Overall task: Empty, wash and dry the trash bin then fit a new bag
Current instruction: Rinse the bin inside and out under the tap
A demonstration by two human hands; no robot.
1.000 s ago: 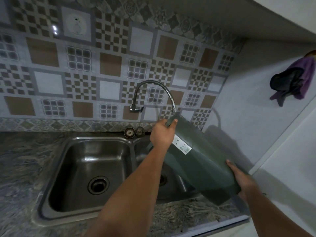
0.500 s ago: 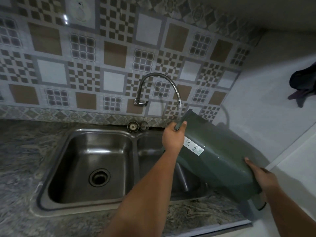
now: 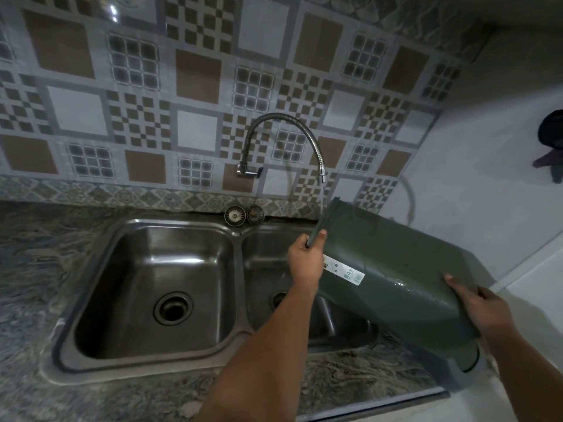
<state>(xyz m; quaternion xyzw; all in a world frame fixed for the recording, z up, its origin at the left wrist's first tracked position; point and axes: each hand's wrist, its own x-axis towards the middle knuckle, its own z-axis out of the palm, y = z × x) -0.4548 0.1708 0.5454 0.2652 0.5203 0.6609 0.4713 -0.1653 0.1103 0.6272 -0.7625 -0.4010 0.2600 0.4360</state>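
A dark green trash bin (image 3: 393, 269) with a white label lies tilted over the right basin of a steel double sink (image 3: 237, 236), its open mouth facing left under the faucet spout. My left hand (image 3: 306, 260) grips the bin's rim. My right hand (image 3: 478, 303) holds the bin's base end from the right, fingers wrapped round its edge. A thin stream of water seems to fall from the spout (image 3: 322, 178) toward the bin's mouth. Water drops glisten on the bin's side. The inside of the bin is hidden.
A flexible steel faucet (image 3: 280, 123) arches from the tiled wall. Two sink strainers (image 3: 243, 214) lie on the ledge behind the basins. The left basin has an open drain (image 3: 173, 308). Granite counter (image 3: 45, 254) surrounds the sink. Dark cloths (image 3: 551, 141) hang on the right wall.
The view has shifted down and left, closer to the sink. The bin, held by both hands, has moved right with its mouth now just below the spout.
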